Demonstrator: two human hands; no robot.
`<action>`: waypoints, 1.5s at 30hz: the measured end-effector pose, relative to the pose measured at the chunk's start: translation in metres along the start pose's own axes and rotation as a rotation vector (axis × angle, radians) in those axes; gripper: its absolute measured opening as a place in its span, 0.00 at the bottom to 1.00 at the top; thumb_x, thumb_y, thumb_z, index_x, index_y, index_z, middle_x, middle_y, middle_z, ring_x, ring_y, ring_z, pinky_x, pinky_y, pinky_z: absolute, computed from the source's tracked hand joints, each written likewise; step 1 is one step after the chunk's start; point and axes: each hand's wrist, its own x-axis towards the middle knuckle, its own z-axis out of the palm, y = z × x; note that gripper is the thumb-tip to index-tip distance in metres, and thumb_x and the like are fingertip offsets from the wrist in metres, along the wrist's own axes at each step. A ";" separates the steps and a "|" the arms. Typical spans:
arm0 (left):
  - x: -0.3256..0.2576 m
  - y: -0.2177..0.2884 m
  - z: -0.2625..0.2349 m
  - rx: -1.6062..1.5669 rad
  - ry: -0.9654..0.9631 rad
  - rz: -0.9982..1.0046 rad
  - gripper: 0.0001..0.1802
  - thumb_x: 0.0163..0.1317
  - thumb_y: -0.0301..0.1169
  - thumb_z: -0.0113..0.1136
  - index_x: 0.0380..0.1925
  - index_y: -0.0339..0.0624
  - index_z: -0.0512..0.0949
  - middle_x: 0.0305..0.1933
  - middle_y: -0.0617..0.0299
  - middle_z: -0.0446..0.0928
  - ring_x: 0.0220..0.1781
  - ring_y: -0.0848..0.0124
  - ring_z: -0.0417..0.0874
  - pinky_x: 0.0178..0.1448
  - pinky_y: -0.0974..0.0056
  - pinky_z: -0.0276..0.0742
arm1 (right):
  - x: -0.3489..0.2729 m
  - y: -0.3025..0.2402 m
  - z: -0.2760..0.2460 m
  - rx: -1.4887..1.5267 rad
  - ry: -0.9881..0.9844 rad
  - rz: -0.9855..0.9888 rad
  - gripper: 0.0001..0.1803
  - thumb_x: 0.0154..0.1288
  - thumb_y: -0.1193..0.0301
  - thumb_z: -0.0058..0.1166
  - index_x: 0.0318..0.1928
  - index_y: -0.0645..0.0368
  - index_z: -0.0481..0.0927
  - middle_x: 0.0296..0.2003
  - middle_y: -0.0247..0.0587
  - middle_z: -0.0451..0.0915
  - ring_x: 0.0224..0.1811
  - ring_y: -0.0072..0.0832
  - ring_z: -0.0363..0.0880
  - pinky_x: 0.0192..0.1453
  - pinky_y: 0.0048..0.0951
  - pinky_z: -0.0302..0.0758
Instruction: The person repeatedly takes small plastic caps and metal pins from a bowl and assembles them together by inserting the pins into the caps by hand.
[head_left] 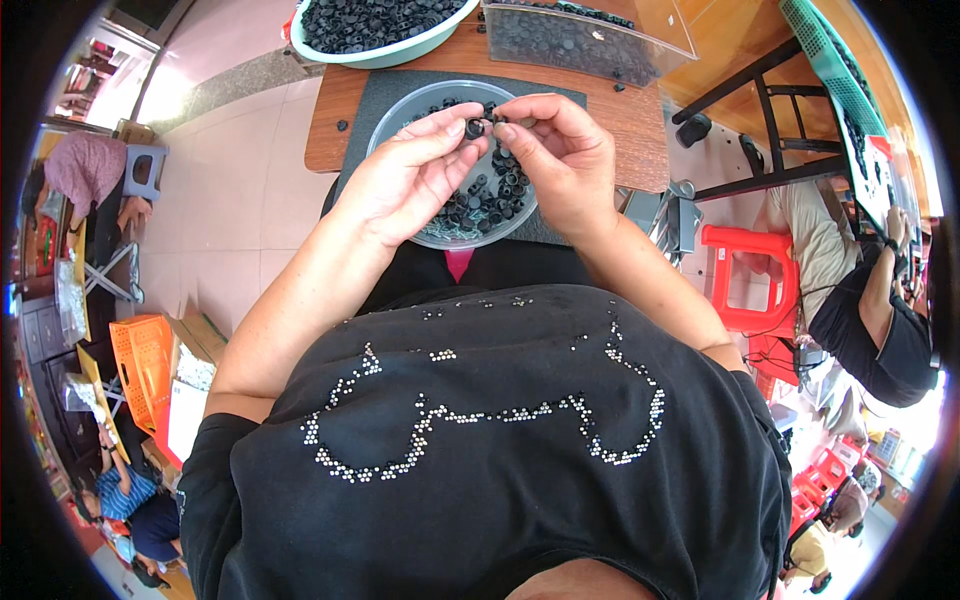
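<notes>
Above a clear round tub (527,212), both my hands are raised close together. My left hand (412,172) pinches a small round black cap (474,129) between thumb and fingers, its open ring side showing. Right beside it, my right hand (562,158) has thumb and forefinger pressed together at the cap's edge; whatever small dark piece they hold is mostly hidden. Inside the tub lie many loose black caps (482,204) and small pale green slivers (437,228). The tub rests on a dark grey mat (357,165), partly over my lap.
Beyond the tub, a brown wooden table (330,115) carries a pale green basin (400,55) and a clear box (590,45), both full of black parts. A red stool (715,275) stands at right near a seated person. Orange crates (138,365) are at left.
</notes>
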 end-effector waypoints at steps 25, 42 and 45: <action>-0.004 -0.005 0.016 0.080 0.111 0.087 0.15 0.63 0.26 0.54 0.49 0.32 0.73 0.48 0.56 0.75 0.48 0.69 0.77 0.56 0.71 0.75 | 0.000 -0.001 0.001 -0.400 0.005 -0.221 0.13 0.52 0.88 0.57 0.39 0.66 0.76 0.38 0.40 0.75 0.37 0.20 0.75 0.40 0.19 0.74; -0.007 -0.005 0.014 0.058 0.083 0.135 0.12 0.60 0.24 0.57 0.44 0.34 0.76 0.43 0.58 0.76 0.42 0.73 0.78 0.51 0.72 0.77 | 0.000 -0.005 -0.001 -0.435 -0.051 -0.287 0.11 0.53 0.87 0.56 0.38 0.66 0.77 0.41 0.41 0.75 0.42 0.22 0.75 0.43 0.19 0.75; -0.007 -0.004 0.013 0.055 0.069 0.108 0.12 0.61 0.24 0.57 0.45 0.34 0.75 0.44 0.59 0.76 0.42 0.73 0.78 0.52 0.71 0.77 | 0.000 -0.004 -0.001 -0.404 -0.041 -0.276 0.10 0.54 0.86 0.57 0.38 0.66 0.77 0.41 0.41 0.75 0.42 0.23 0.75 0.43 0.20 0.75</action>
